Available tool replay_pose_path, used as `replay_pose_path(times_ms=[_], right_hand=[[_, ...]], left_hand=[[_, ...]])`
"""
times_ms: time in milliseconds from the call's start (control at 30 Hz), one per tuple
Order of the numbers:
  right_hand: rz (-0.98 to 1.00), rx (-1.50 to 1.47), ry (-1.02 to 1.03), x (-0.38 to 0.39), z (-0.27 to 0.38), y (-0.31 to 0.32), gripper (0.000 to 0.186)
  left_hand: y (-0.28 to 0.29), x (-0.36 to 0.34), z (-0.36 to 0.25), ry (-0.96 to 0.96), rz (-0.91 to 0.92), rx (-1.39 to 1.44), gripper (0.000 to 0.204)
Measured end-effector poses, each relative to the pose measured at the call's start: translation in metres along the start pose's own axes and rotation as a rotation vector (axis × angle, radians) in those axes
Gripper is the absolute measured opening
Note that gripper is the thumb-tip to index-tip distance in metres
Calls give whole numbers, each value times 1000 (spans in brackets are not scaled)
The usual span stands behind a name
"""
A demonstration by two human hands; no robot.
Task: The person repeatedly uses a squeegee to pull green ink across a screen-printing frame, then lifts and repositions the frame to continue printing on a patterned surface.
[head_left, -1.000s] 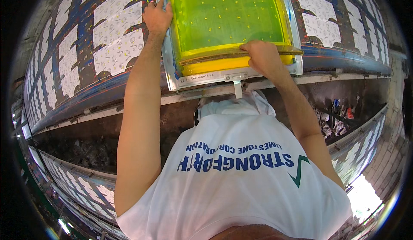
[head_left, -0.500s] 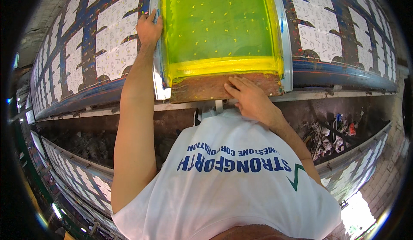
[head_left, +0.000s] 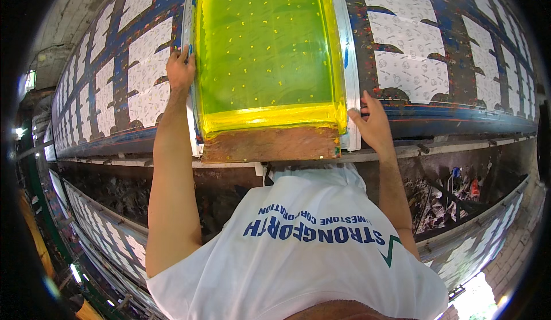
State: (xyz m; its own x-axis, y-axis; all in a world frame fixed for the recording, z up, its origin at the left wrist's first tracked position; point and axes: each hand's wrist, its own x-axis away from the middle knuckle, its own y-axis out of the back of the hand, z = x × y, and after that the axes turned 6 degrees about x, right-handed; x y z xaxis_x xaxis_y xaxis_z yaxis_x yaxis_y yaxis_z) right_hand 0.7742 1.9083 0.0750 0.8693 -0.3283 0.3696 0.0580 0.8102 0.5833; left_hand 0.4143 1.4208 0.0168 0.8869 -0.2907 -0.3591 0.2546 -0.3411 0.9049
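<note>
The right hand (head_left: 372,125) is now off the wooden board (head_left: 272,144), which it touches 0.5 s ago; its thumb and fingers are spread, with the thumb seemingly against the right rail of the screen frame (head_left: 350,90). The board leans unheld across the near end, beside the yellow ink (head_left: 270,115). The left hand (head_left: 181,70) remains at the left rail; whether its fingers pinch, I cannot tell. So, I judge, 2 hands now attend to the frame.
</note>
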Motion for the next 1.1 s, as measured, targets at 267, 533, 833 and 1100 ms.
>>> replay_pose_path(times_ms=[267, 533, 833, 1100], right_hand=[[-207, 322, 94, -10, -1, -31, 82], [-281, 341, 174, -15, 9, -27, 54], [-421, 228, 346, 4, 32, -7, 61], [-465, 102, 325, -16, -8, 80, 60]], left_hand=[[-1, 3, 0, -26, -23, 8, 39], [-2, 7, 3, 9, -51, 77, 40], [-7, 3, 17, -45, -87, 210, 43], [-6, -39, -78, 50, -8, 234, 44]])
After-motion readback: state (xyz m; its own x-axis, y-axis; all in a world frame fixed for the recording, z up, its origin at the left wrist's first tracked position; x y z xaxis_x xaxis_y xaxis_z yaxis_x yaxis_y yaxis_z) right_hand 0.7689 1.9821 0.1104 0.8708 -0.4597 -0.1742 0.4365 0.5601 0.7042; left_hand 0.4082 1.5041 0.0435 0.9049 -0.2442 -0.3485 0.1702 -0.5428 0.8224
